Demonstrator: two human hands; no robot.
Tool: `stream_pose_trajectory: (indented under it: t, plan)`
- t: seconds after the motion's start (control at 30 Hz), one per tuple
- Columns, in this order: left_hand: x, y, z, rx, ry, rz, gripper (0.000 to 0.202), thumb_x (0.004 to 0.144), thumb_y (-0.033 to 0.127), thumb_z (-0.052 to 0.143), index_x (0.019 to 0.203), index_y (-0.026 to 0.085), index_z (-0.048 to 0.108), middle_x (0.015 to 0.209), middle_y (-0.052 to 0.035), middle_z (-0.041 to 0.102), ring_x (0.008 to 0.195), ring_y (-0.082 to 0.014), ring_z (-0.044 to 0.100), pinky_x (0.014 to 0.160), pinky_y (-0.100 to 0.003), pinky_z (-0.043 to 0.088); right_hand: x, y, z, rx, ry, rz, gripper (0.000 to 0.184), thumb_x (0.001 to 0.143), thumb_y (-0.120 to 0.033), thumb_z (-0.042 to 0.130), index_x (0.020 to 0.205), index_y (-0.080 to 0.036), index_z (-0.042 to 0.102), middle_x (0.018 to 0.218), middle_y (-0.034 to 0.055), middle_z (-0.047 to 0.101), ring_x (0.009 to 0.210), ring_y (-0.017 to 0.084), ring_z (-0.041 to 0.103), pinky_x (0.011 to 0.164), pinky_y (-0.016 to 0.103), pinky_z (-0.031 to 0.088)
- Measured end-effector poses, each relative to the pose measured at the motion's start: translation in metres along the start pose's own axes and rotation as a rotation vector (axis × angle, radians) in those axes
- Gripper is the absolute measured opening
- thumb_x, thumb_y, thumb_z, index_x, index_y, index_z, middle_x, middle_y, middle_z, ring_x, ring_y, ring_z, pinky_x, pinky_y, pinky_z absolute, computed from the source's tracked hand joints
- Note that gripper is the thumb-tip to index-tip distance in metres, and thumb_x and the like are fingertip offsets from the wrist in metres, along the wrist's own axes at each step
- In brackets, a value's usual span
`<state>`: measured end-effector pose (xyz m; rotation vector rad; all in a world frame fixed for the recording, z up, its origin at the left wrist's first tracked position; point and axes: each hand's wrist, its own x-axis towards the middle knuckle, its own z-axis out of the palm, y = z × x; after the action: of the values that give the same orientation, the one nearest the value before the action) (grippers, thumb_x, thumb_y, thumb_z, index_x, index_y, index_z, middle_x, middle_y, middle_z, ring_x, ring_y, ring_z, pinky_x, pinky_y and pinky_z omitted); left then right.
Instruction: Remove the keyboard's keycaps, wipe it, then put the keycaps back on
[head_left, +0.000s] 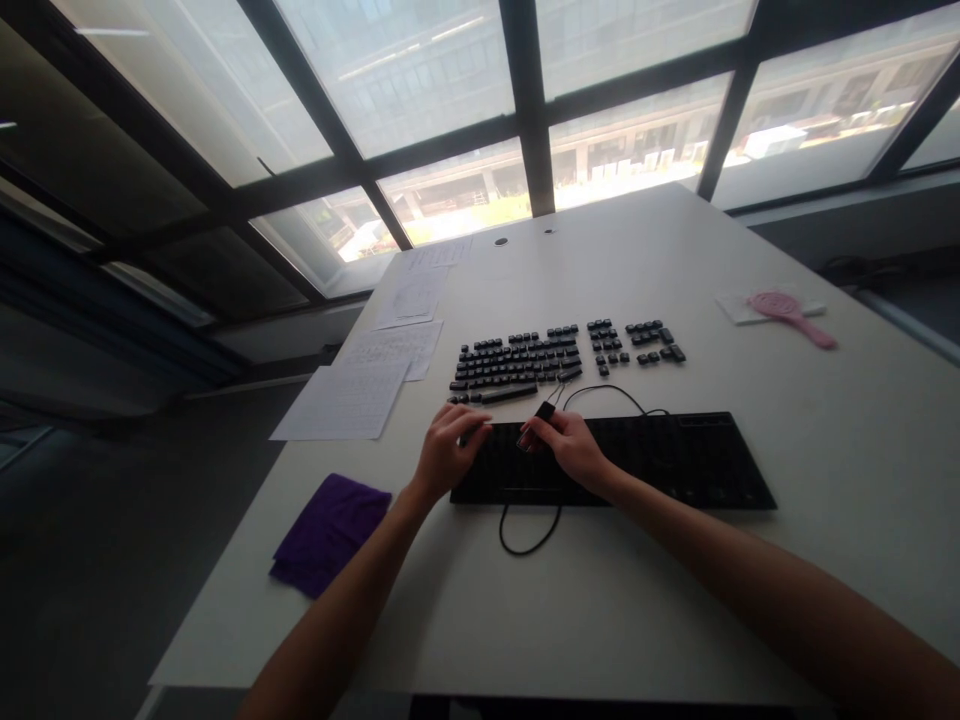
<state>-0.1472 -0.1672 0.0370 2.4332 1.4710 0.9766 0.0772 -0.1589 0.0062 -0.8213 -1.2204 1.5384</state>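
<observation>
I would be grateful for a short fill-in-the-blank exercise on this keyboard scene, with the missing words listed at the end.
1. The person's ____ hand holds a black tool with thin wires.
2. The cloth on the table is ____.
3. Seen from the person, the papers lie to the ____ of the loose keycaps beyond the black keyboard.
4. The handled item near the table's right edge is ____.

Missing words: right; purple; left; pink.
</observation>
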Motion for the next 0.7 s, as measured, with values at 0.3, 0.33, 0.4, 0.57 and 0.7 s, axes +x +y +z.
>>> stream_pose_trajectory:
  t: [0.3,0.33,0.4,0.57,0.7]
  plan:
    - [-0.088,0.02,-0.006,0.055,-0.141,0.198,0.015,0.086,0.025,0.072,0.101,0.026,0.074,0.101,-0.0066,0.069,0.092,-0.0206,0.058,0.083,-0.038,0.051,0.002,-0.007,-0.003,0.187,0.128,0.069,0.04,0.079,-0.053,0.072,0.079,-0.014,0.071,0.072,0.0068,0.071,0.061,0.015,0.061,0.061,0.028,0.049]
    - [-0.087,0.021,-0.007,0.057,-0.129,0.213,0.014,0.086,0.025,0.072,0.099,0.026,0.074,0.101,-0.0064,0.069,0.091,-0.0205,0.059,0.083,-0.038,0.051,0.002,-0.009,-0.006,0.201,0.143,0.07,0.04,0.079,-0.053,0.072,0.08,-0.013,0.071,0.072,0.0068,0.071,0.06,0.014,0.061,0.06,0.028,0.049]
    - [-0.082,0.025,-0.007,0.032,-0.088,0.2,0.015,0.087,0.024,0.071,0.102,0.026,0.073,0.1,-0.0067,0.068,0.091,-0.0203,0.059,0.081,-0.037,0.052,0.001,-0.017,-0.014,0.191,0.164,0.059,0.04,0.079,-0.053,0.072,0.08,-0.013,0.071,0.073,0.0071,0.071,0.061,0.014,0.061,0.061,0.027,0.049]
    - [-0.053,0.063,0.018,-0.121,-0.099,0.142,0.023,0.091,0.026,0.066,0.114,0.022,0.069,0.101,-0.0097,0.067,0.095,-0.0221,0.06,0.082,-0.038,0.055,-0.008,-0.032,-0.043,0.028,0.214,-0.006,0.04,0.081,-0.054,0.07,0.079,-0.014,0.071,0.072,0.008,0.072,0.061,0.016,0.062,0.061,0.028,0.05]
    - [-0.029,0.091,0.052,-0.13,-0.23,0.189,0.027,0.086,0.031,0.072,0.111,0.021,0.07,0.099,-0.0098,0.066,0.093,-0.0238,0.059,0.081,-0.04,0.055,-0.017,-0.03,-0.059,-0.094,0.244,-0.049,0.04,0.083,-0.055,0.068,0.077,-0.015,0.071,0.069,0.0066,0.071,0.06,0.017,0.061,0.059,0.029,0.049]
